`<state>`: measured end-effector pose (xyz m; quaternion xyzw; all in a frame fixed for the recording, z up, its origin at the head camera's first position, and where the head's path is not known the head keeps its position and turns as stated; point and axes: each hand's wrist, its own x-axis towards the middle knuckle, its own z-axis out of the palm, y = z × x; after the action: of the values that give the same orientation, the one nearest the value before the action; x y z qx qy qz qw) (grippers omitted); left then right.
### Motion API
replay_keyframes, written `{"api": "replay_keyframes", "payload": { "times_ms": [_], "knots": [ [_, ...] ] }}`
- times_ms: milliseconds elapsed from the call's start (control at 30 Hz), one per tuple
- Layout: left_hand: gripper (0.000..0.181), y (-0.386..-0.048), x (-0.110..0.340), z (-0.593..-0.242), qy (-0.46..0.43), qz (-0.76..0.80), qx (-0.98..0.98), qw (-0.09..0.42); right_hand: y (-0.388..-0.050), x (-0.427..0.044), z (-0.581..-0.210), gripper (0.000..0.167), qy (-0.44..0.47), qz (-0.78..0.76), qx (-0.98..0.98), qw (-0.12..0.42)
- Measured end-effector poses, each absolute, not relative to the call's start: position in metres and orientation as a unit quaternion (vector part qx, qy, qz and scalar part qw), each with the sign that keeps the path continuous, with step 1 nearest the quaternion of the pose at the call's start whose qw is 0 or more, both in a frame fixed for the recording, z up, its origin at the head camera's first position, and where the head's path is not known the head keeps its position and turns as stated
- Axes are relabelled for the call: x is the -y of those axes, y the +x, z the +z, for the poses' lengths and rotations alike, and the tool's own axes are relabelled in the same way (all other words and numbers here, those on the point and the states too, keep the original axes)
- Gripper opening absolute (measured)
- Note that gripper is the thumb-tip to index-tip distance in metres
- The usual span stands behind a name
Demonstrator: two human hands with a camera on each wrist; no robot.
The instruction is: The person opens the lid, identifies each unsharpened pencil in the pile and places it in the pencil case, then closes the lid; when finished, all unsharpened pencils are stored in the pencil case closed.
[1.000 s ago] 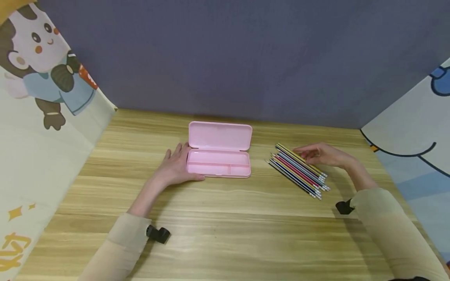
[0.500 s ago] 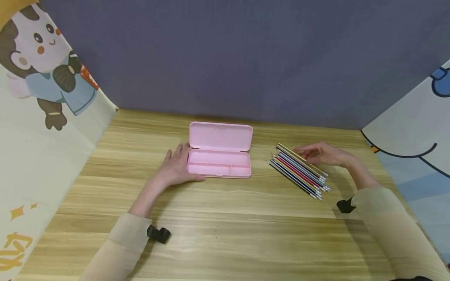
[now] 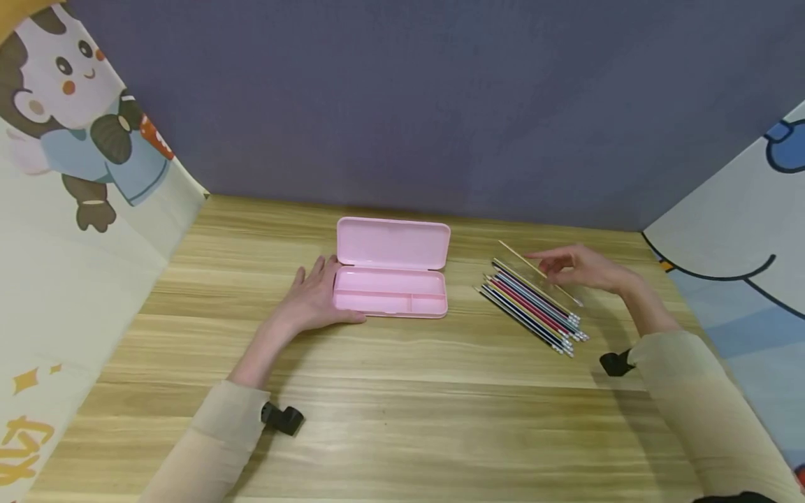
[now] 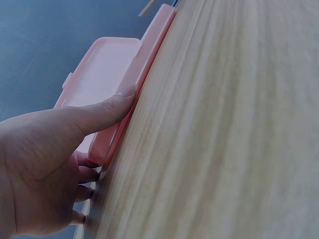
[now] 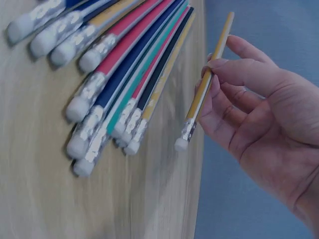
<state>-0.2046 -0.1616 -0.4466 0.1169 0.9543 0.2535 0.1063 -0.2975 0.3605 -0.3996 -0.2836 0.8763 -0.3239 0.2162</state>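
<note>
Spread wide, the left hand [image 3: 309, 300] is resting against the left end of a pink pencil case [image 3: 390, 282], its thumb lying along the front wall. The case is standing open on the wooden worktop [image 3: 390, 412], its lid [image 3: 393, 244] tilting back. The right hand [image 3: 581, 269] is pinching a yellow pencil [image 5: 198, 102], holding it just apart from the other pencils [image 3: 525, 312], which are lying bunched right of the case.
</note>
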Motion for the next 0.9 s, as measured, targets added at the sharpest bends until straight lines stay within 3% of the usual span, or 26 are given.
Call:
{"api": "replay_keyframes", "payload": {
  "times_ms": [300, 600, 900],
  "knots": [
    [0.119, -0.204, 0.162, -0.447, 0.115, 0.251, -0.955, 0.107, -0.299, -0.338, -0.391, 0.057, -0.306, -0.336, -0.874, 0.171],
    [0.121, -0.203, 0.162, -0.447, 0.116, 0.252, -0.955, 0.11, -0.291, -0.299, -0.394, 0.058, -0.253, -0.422, -0.861, 0.129],
    [0.123, -0.204, 0.162, -0.447, 0.119, 0.253, -0.954, 0.108, -0.284, -0.255, -0.401, 0.056, -0.286, -0.485, -0.822, 0.088]
  ]
}}
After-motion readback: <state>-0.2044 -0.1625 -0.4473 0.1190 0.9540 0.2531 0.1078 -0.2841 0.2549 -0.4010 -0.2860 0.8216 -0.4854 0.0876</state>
